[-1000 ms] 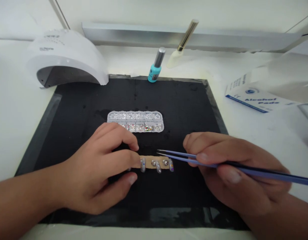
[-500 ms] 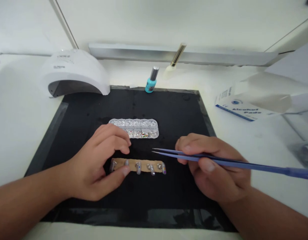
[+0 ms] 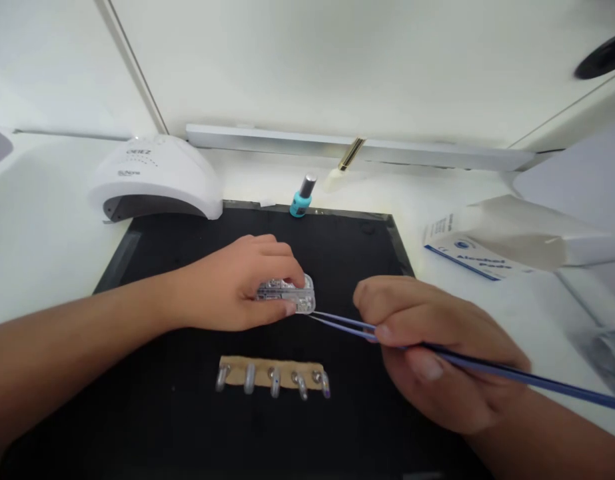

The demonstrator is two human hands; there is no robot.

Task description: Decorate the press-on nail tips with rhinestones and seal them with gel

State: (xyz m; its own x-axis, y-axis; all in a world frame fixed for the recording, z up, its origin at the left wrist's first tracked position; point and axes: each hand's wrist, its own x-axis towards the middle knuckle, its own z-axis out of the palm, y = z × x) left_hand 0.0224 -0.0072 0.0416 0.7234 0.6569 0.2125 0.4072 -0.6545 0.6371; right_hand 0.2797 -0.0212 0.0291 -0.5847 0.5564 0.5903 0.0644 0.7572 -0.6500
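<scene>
My left hand point(image 3: 260, 283) lies over a clear compartment case of rhinestones point(image 3: 307, 293), thumb on its near edge and fingers on the far side, gripping it. The hand hides most of the case's left part. Blue tweezers point(image 3: 467, 363) are held in my right hand point(image 3: 437, 347), their two tips slightly apart beside the case's lower right corner. Whether anything sits between the tips is too small to tell. Nearer to me, a tan strip point(image 3: 260, 372) carries several silvery false nails point(image 3: 249, 379) on small round stands, the rightmost one with a purple spot.
Under everything lies a black mat point(image 3: 187, 413). A white nail lamp point(image 3: 157, 173) stands at the back left. Behind the case are a turquoise polish bottle point(image 3: 301, 199) and a gold-capped bottle point(image 3: 350, 157). An alcohol pads box point(image 3: 477, 257) sits at the right.
My left hand has left the strip of nails and moved forward and right onto the rhinestone case. The tweezer tips are now beside the case. The camera view has tilted upward.
</scene>
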